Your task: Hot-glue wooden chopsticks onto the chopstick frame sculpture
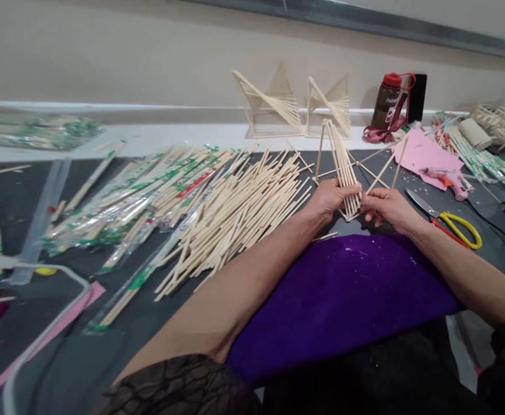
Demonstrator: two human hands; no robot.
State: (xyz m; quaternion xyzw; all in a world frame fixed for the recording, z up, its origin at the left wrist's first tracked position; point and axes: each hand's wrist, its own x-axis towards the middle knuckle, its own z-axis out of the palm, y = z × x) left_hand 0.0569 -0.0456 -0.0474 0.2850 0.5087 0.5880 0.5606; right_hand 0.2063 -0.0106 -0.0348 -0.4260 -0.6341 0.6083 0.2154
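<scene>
A frame of wooden chopsticks [342,155] stands on the dark table, with a slanting row of sticks side by side. My left hand [328,202] is closed on the lower part of this row, thumb across the front. Close beside it, my right hand [384,206] pinches at the frame's lower right side; what exactly lies between its fingertips is hidden. Thin sticks of the frame spread out to the right behind my right hand. Left of my hands lies a heap of loose chopsticks [235,213].
Wrapped chopsticks [149,190] cover the left. Two finished-looking stick structures [274,109] stand by the wall. At right are a red-capped bottle [386,104], pink paper [425,153], a pink glue gun [451,181] with a cord, and scissors [447,222]. Purple cloth [343,300] lies in front.
</scene>
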